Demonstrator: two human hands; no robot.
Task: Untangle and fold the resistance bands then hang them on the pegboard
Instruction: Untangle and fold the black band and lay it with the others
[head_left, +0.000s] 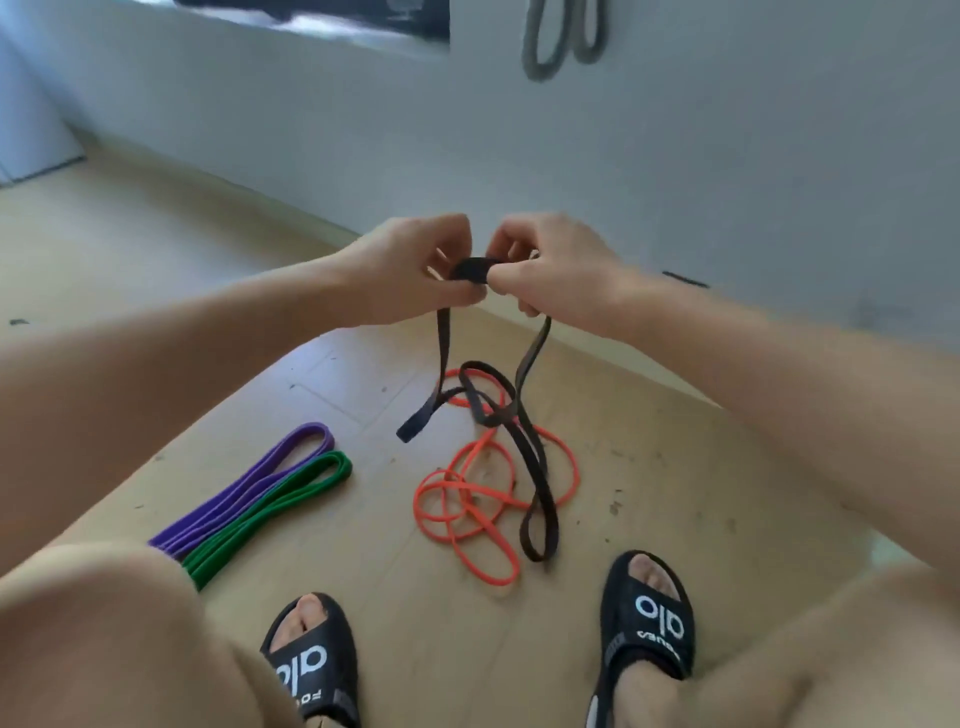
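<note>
**A:** Head view, looking down past the knees: where is the black band and what holds it?

**B:** Both hands grip its top; the left hand and the right hand meet almost knuckle to knuckle, each with fingers curled tight and thumb pressed onto a short bunched piece of the band between them; two strands drop from that pinch, one under each hand.

**A:** And below the hands?

**B:** The strands cross and loop down onto the wooden floor; a folded end sticks out left of the crossing, and one long loop runs toward the right sandal, ending just short of it.

**A:** What lies under the black band?

**B:** The orange band, in loose tangled coils on the floor; the black band lies across it in several places; whether they are knotted together I cannot tell.

**A:** Anything else near the black band?

**B:** To its left, well apart, the purple band and the green band lie folded flat, side by side and touching; beyond the black band, up on the white wall, a grey band hangs in two loops; the left sandal sits below and left of the orange coils.
</note>
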